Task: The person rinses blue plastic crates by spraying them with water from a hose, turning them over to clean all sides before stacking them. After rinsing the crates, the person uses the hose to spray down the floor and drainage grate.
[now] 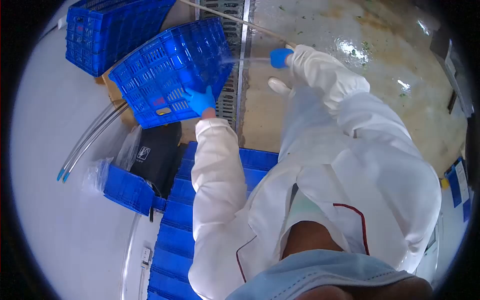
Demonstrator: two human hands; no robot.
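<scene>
My left hand (201, 101), in a blue glove, holds the near side of a blue plastic crate (146, 86). The crate is tilted, and its slatted side faces up toward me. In a blue glove too, my right hand (281, 58) is closed around the end of a pale hose (237, 20). A thin jet of water runs from that hand to the crate's right side, where it splashes. The hose's tip is mostly hidden in the fist.
Another blue crate (87, 42) stands behind at the upper left. A metal drain grate (229, 95) crosses the wet floor (340, 30). Stacked blue crates (172, 250) rise beside my left arm. A black item (157, 150) and metal pipes (92, 137) are along the wall.
</scene>
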